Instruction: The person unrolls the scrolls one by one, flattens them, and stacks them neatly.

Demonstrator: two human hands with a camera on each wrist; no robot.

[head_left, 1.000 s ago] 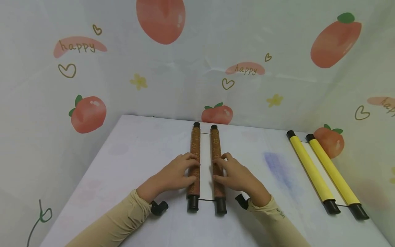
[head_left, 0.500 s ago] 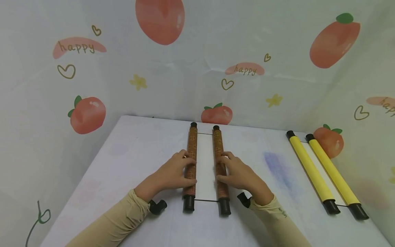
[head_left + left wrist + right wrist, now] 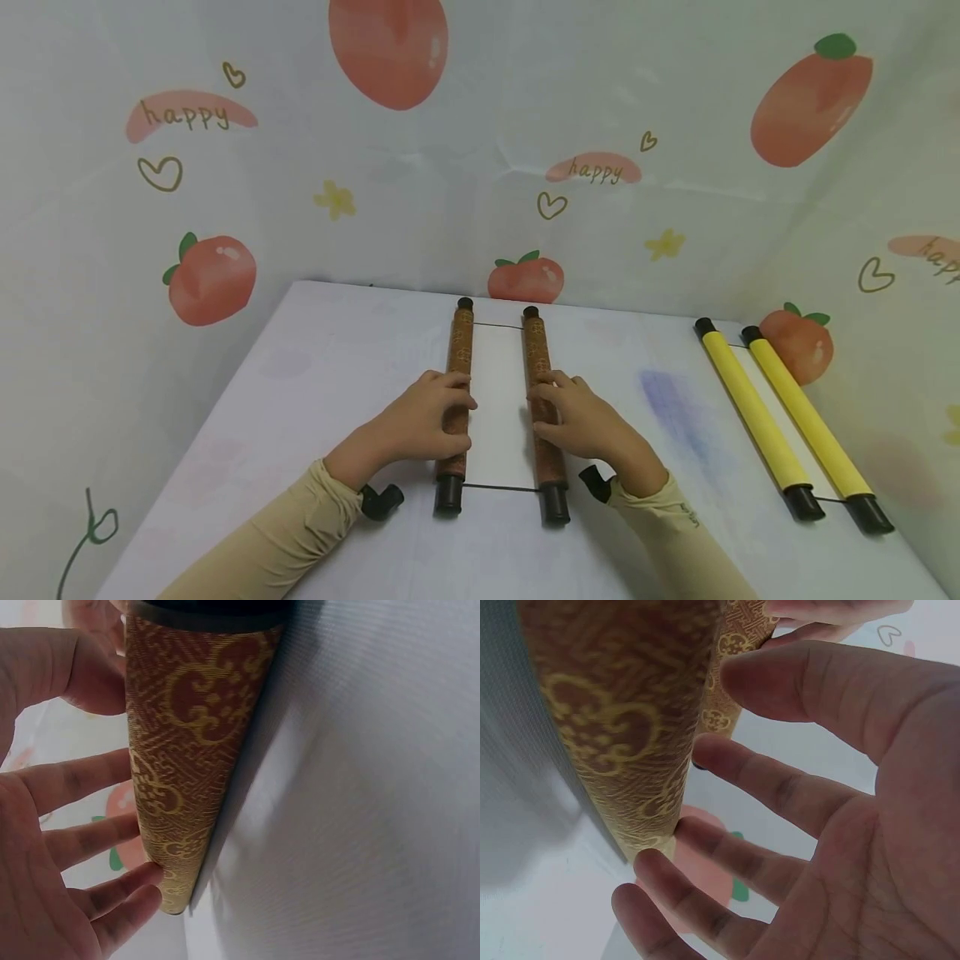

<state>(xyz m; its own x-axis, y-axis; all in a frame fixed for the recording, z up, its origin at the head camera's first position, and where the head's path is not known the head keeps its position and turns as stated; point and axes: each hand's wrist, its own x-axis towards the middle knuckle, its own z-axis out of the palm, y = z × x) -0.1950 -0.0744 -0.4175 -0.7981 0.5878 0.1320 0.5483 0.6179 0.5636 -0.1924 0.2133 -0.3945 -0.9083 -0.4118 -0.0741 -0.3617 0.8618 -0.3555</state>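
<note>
A brown brocade scroll with black end knobs lies partly unrolled on the table, its left roll (image 3: 462, 350) and right roll (image 3: 536, 346) standing apart. White paper (image 3: 501, 408) shows between them. My left hand (image 3: 416, 421) reaches over the left roll, thumb nearer me and fingertips at its inner side. In the left wrist view, fairly straight fingers (image 3: 82, 776) touch the patterned roll. On the other roll, my right hand (image 3: 585, 421) lies likewise. The right wrist view shows its spread fingers (image 3: 780, 787) with tips against the brocade.
A yellow scroll (image 3: 753, 408) with black ends lies partly unrolled at the table's right. The white cloth (image 3: 337, 350) on the table carries a bluish smudge. Behind rises a fruit-print backdrop (image 3: 420, 200). Dark wrist devices (image 3: 382, 502) sit at both cuffs.
The two brown rolls have moved apart, the left one leftward and the right one rightward, with my hands on them. A wider strip of white paper shows. The yellow scroll stays put.
</note>
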